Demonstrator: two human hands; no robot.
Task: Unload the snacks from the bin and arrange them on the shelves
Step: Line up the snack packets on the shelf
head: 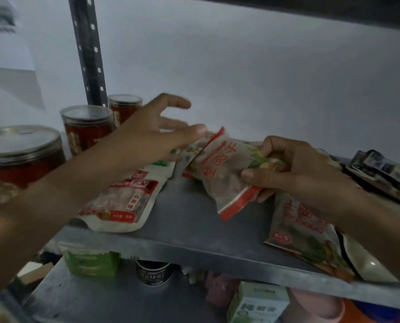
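- Head view, only camera. Grey metal shelf (194,220) fills the middle; bin not in view.
- Right hand (306,169) pinching a white-and-red snack pouch (227,180) between thumb and curled fingers. Pouch tilted, lifted off the deck above mid-shelf, lower corner aimed at the front edge.
- Left hand (152,134) spread wide, fingers straight, holding nothing. Hovering over the pouches toward the back, fingertips close to the held pouch's top corner; contact not resolvable, motion blur.
- Flat pouch (124,201) lying at the left side of the shelf, reaching almost to the front edge, partly under the left forearm.
- Second matching pouch (296,227) flat at the right front edge, overhanging slightly, half covered by the right wrist.
- More pouch edges (189,148) toward the back behind the held one; count unclear.
- Three lidded jars (87,127) in a row along the left edge, front to back.
- Dark packets (380,171) at the back right corner.
- Lower shelf: green carton (91,262), dark can (152,271), another carton (259,304).
- Step, as judged: placement phase, one pouch in hand, being positioned in the open strip mid-shelf.
- Next move likely needs: lay pouch flat between left and right pouches, clear of the front edge, left hand steadying or squaring neighbours, then release.
- Risk: right-front pouch already over the lip; easy to knock with the wrist.
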